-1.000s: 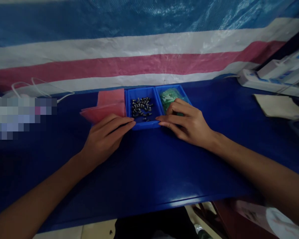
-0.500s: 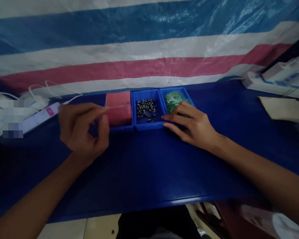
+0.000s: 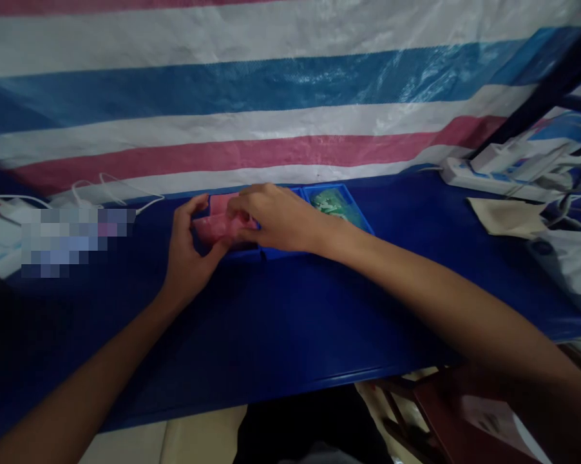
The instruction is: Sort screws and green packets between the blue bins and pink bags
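Note:
At the left blue bin, my left hand [image 3: 189,248] curves around the left side of the pink plastic bags [image 3: 213,229], its thumb at their front edge. My right hand [image 3: 276,216] reaches over from the right, its bent fingers gripping the pink plastic. The middle blue bin [image 3: 283,253] is mostly covered by my right hand, and its contents are hidden. Green bags with small white pieces [image 3: 333,202] lie in the right blue bin [image 3: 362,218].
White power strips with cables stand at the back right [image 3: 493,177]. A beige paper piece [image 3: 507,218] lies in front of them. White cables [image 3: 111,187] and chargers are at the left. A striped sheet [image 3: 290,84] hangs behind the blue table [image 3: 290,322].
My right hand has moved left from the right bin to the pink bags. My left hand has come right and down beside them. The view has shifted somewhat.

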Demonstrator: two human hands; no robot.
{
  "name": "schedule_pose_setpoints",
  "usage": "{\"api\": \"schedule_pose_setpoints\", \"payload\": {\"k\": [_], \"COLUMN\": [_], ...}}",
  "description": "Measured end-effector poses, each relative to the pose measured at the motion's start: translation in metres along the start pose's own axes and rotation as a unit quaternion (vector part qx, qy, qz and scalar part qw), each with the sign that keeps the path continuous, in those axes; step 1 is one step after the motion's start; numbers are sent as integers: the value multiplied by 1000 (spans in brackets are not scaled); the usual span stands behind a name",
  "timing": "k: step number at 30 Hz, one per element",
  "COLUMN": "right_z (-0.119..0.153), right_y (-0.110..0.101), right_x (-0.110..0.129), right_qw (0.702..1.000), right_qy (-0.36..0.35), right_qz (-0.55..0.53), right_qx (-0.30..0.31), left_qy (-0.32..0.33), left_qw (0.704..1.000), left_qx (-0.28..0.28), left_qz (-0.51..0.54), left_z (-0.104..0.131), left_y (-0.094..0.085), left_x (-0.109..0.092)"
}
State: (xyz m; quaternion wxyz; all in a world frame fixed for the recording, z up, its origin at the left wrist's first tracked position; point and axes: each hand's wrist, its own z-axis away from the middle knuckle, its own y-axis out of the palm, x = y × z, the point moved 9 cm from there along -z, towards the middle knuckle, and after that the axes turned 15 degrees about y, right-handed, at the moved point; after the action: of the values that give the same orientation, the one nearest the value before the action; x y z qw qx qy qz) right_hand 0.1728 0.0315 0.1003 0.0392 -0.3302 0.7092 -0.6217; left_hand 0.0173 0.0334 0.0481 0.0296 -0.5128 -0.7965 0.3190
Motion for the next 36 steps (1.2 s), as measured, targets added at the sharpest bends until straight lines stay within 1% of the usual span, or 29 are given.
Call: {"api": "schedule_pose_setpoints", "payload": {"k": [3,6,9,11,14,17,20,23,25,29,33,36], "right_z": [-6,-9,-22,-33,-45,-46,-43,-44,-47,-54,-52,-46], "right_y": [2,-12,-29,-30,-16,1,21,39,42,40,45,50], "right_x": [0,-6,-21,-30,-33,-21,-5,0,-1,-3,6,16], "right_qw": [996,988,986,988,995,996,995,989,988,986,983,980], "right_qy": [21,21,52,75,80,49,6,-1,10,30,15,-7], "right_qz": [-91,-144,-130,-106,-11,69,98,143,153,161,178,186], "right_qx": [-5,-43,-85,-79,-49,-40,-7,27,25,17,45,75], "left_qy": [-9,-41,-64,-67,-72,-98,-124,-113,-95,-70,-52,-64], "left_qw": [999,996,991,992,996,995,991,991,993,997,997,994], "left_qx": [-4,-25,-42,-40,-19,-2,-14,-33,-30,14,43,64], "left_qz": [33,80,112,99,53,35,45,60,62,40,37,58], "left_z": [0,0,3,4,7,10,12,12,13,15,15,14], "left_y": [1,2,4,5,7,10,9,8,10,18,23,27], "left_x": [-1,4,10,14,19,24,26,24,22,16,13,15]}}
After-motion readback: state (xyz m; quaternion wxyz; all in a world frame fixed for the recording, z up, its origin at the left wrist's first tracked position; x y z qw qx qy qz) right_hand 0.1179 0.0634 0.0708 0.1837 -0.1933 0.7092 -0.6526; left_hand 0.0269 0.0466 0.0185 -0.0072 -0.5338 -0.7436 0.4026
